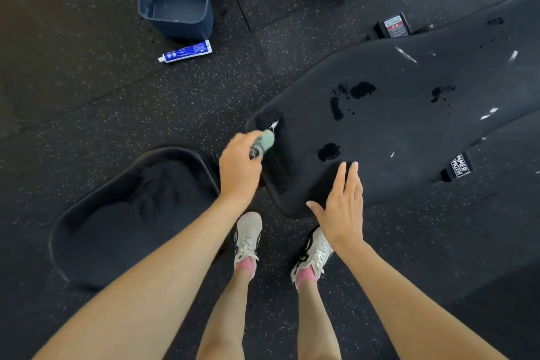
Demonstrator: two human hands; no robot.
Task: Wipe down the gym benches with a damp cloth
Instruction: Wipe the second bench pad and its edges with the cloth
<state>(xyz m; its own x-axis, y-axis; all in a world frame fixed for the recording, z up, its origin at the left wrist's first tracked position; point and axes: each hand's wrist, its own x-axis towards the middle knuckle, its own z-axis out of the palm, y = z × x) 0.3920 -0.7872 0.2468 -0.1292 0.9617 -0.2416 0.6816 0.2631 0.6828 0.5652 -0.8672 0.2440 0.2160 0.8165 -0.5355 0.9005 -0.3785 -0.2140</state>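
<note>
one bench pad [394, 126] under your hands, one seat pad [131, 213] to their left.
left hand [239, 166] curls round a blurred green object [265, 140], identity unclear; right hand [343, 207] flat, empty.

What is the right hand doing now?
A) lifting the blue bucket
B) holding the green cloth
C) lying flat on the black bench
C: the right hand lies with straight fingers on the bench; the left hand holds the cloth.
</note>
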